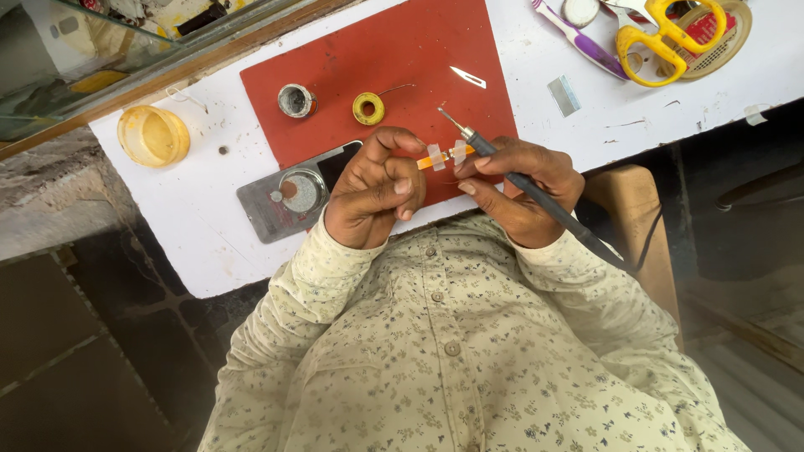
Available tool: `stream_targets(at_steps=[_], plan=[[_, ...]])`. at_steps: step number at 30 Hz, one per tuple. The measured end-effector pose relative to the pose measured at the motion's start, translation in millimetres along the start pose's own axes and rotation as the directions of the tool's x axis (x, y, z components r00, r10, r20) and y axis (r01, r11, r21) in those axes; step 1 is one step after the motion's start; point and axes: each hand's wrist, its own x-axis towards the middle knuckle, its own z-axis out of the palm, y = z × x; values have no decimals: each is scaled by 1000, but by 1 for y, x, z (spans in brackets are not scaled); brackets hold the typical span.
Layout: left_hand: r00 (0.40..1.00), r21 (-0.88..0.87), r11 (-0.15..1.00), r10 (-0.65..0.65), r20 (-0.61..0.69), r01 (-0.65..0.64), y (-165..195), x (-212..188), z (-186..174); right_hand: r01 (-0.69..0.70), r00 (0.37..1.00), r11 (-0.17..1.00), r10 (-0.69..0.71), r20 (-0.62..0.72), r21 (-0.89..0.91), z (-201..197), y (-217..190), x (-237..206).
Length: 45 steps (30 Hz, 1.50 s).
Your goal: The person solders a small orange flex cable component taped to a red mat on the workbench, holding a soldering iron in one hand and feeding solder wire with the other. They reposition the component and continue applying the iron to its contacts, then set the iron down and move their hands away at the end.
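Note:
My left hand [375,191] and my right hand [521,189] are held together over the near edge of a red mat [394,59]. Between their fingertips is a small orange strip with clear tabs [442,156]; both hands pinch it. My right hand also grips a dark soldering iron [536,197], its metal tip [448,117] pointing up and left over the mat and its cord running down to the right. A small yellow solder spool [368,108] and a round metal tin [295,100] lie on the mat beyond my left hand.
A phone lying flat with a round metal part on it [289,197] sits left of my left hand. A yellow lid [152,135] lies at the table's left. A blade [467,77], a purple toothbrush [586,42], yellow scissors [666,38] and a wooden chair [636,226] are to the right.

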Motion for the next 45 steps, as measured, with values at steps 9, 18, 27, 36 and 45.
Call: stream_targets(at_steps=[9, 18, 27, 36, 45], plan=[[740, 962, -150, 616, 271, -228, 27, -8, 42, 103, 988, 950, -133, -82, -294, 6, -4, 6], [922, 980, 77, 358, 146, -186, 6, 2, 46, 74, 992, 956, -98, -74, -282, 14, -1, 4], [895, 970, 197, 444, 38, -139, -10, 2, 34, 16, 993, 963, -46, -107, -268, 10, 10, -5], [906, 984, 70, 404, 124, -166, -13, 11, 27, -32, 964, 974, -30, -264, -225, -25, 28, -24], [915, 993, 48, 396, 83, -111, -16, 11, 26, 14, 969, 988, -52, -240, -154, -38, 31, -46]])
